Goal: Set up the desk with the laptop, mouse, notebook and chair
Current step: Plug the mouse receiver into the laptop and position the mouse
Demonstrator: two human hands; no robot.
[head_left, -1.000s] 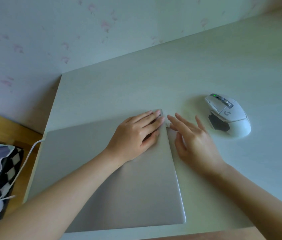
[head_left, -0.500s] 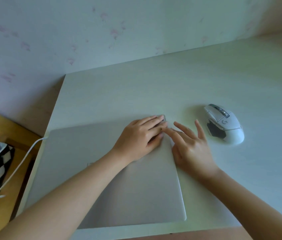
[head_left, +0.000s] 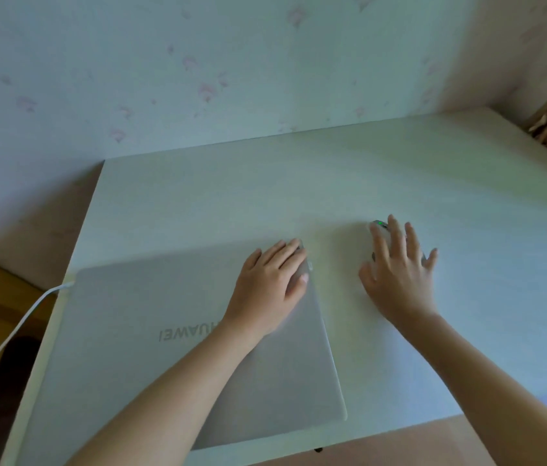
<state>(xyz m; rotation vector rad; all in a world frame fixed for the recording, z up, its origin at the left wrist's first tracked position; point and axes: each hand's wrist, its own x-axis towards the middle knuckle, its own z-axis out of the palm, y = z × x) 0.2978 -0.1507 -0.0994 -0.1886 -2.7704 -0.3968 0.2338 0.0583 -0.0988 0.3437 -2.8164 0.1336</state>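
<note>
A pale desk (head_left: 349, 169) meets the papered wall (head_left: 198, 62), its far half bare. A closed silver laptop (head_left: 151, 331) marked "HUAWEI" lies at the near left edge, cable (head_left: 13, 334) trailing off. The left hand (head_left: 270, 285) rests flat on its far right corner; the right hand (head_left: 398, 274) drapes spread fingers over the mouse (head_left: 379, 225), green light showing.

closed laptop (head_left: 137, 334) at the desk's (head_left: 332, 183) left; mouse (head_left: 379, 227) just right of it
</note>
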